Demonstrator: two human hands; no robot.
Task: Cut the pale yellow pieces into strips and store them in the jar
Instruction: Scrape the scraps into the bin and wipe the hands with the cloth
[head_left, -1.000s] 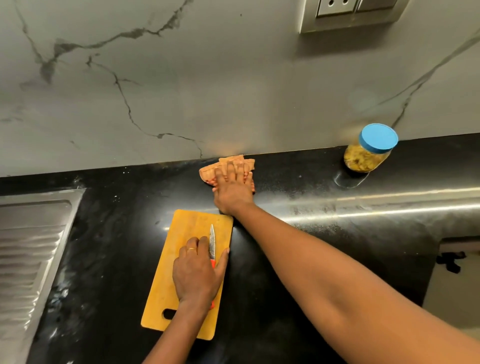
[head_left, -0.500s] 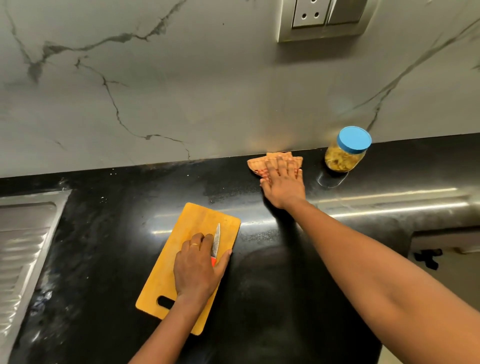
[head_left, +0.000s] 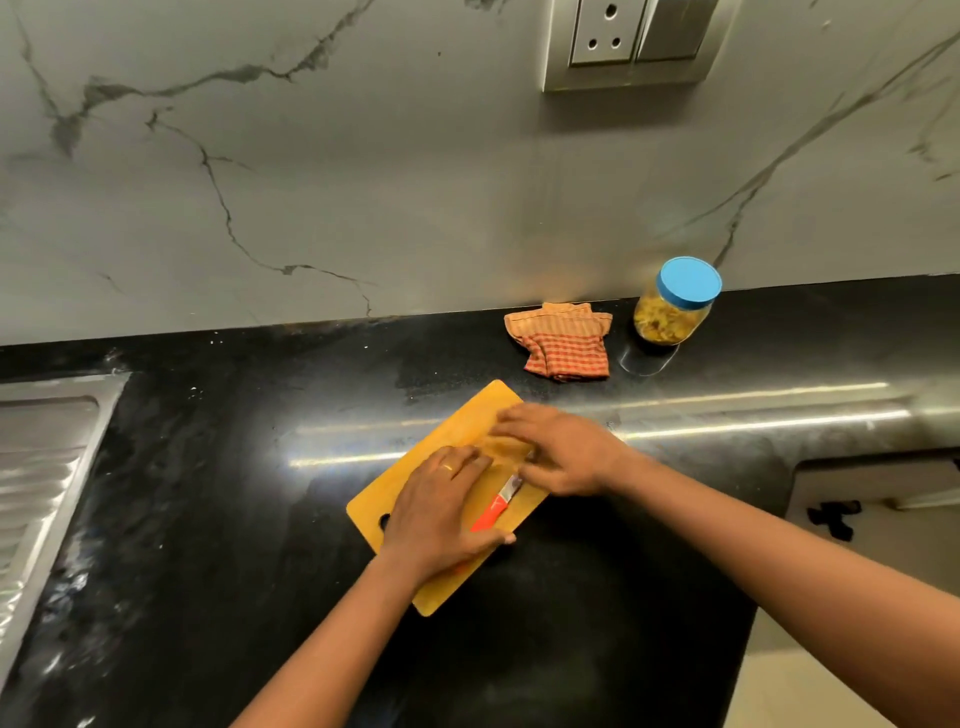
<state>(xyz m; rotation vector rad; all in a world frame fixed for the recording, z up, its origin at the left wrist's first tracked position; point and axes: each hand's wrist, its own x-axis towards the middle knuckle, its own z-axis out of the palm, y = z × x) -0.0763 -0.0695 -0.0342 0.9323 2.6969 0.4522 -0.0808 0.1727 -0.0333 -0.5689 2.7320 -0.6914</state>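
Jar (head_left: 673, 313) well beyond left hand (head_left: 441, 512), right hand (head_left: 563, 452).

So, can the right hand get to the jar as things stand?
Probably yes: the right hand is over the board, the jar stands back by the wall, and the cloth lies beside the jar, not in front.

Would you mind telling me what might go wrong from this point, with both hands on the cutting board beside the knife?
1. The right hand is blurred right at the blade end of the knife, with the left hand close alongside; a finger could get nicked.
2. The cutting board lies askew on the glossy black counter and may slide under pressure.
3. The jar has its blue lid on, so strips cannot go in yet.
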